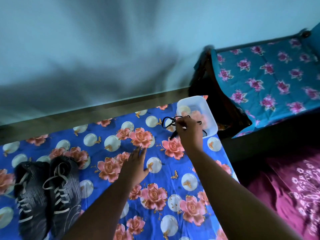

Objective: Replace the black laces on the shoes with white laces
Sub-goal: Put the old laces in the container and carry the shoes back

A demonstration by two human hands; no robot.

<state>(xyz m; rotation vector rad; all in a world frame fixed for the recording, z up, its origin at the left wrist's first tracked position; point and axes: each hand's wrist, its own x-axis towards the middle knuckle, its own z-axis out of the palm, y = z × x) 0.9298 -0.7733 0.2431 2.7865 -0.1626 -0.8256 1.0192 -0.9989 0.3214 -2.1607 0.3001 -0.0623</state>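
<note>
Two dark grey knit shoes (pixel 48 193) lie side by side at the lower left on the blue flowered sheet (pixel 107 205), both threaded with white laces (pixel 58 191). My right hand (pixel 188 132) grips a bunch of black laces (pixel 168 122) just over the near rim of a clear plastic tub (pixel 199 104). Loops of the laces stick out to the left and right of my fingers. My left hand (pixel 136 163) lies flat on the sheet, fingers straight, holding nothing.
A pale wall with a brown skirting strip (pixel 97 108) runs along the far edge of the sheet. To the right stands a dark wooden seat with a teal flowered cushion (pixel 270 80). Magenta patterned cloth (pixel 290 191) covers the lower right.
</note>
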